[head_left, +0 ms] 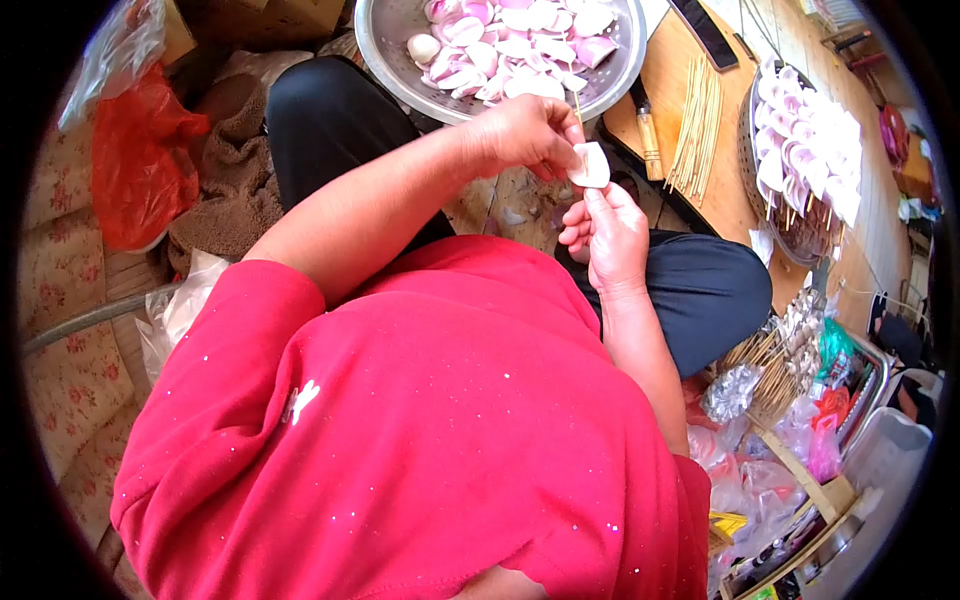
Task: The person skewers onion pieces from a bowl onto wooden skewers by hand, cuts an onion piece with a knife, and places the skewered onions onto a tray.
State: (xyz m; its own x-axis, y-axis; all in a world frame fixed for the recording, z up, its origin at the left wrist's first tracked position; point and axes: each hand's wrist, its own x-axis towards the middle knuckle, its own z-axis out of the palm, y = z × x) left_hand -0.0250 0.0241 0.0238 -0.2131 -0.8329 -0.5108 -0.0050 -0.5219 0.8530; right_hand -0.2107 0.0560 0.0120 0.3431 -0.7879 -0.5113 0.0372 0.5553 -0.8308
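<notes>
My left hand (530, 138) pinches a thin bamboo skewer (578, 108), whose upper end shows above the fingers. A pale onion piece (592, 166) sits at the skewer, between my two hands. From below, my right hand (612, 235) grips the onion piece between thumb and fingers, its other fingers curled. Whether the skewer's tip passes through the piece is hidden. Just beyond my hands is a perforated metal bowl (385, 65) of white and purple onion pieces (515, 45).
Right of the bowl, a wooden board (640, 80) carries loose skewers (697, 130), a wooden-handled knife (648, 140) and a phone (705, 32). A basket (748, 150) holds skewered onion pieces (805, 150). Plastic bags (745, 480) lie lower right; a red bag (145, 160) lies left.
</notes>
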